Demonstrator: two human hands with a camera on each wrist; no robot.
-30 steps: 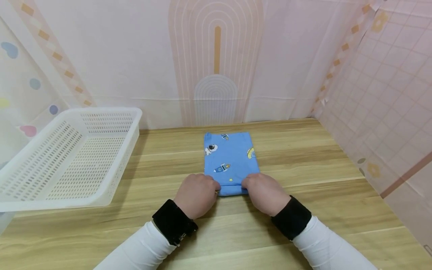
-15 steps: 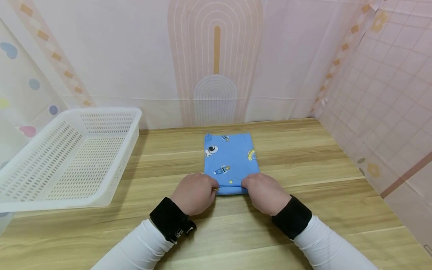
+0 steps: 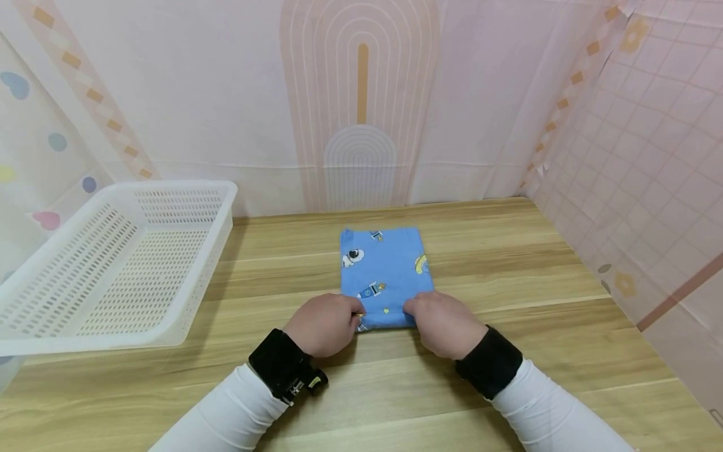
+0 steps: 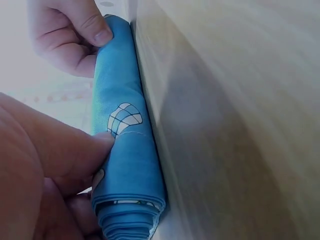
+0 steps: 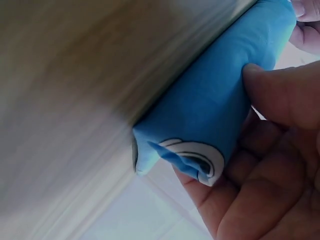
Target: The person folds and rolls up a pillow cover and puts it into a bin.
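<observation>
A blue printed cloth (image 3: 385,270) with astronauts and rockets lies folded flat on the wooden table (image 3: 508,263), its near end rolled up. My left hand (image 3: 324,323) grips the left end of the roll (image 4: 125,165), thumb on top. My right hand (image 3: 443,321) grips the right end (image 5: 210,125). The wrist views show the tight spiral of blue layers held between thumb and fingers of each hand.
A white perforated plastic basket (image 3: 113,263) stands at the left of the table, tilted, with nothing visible in it. Patterned pink curtain walls close in the back and right sides. Bare wood lies to the right of the cloth and in front of my hands.
The flat part of the cloth has slid slightly toward me and looks shorter; both hands have stayed at the rolled near end, shifting only a little.
</observation>
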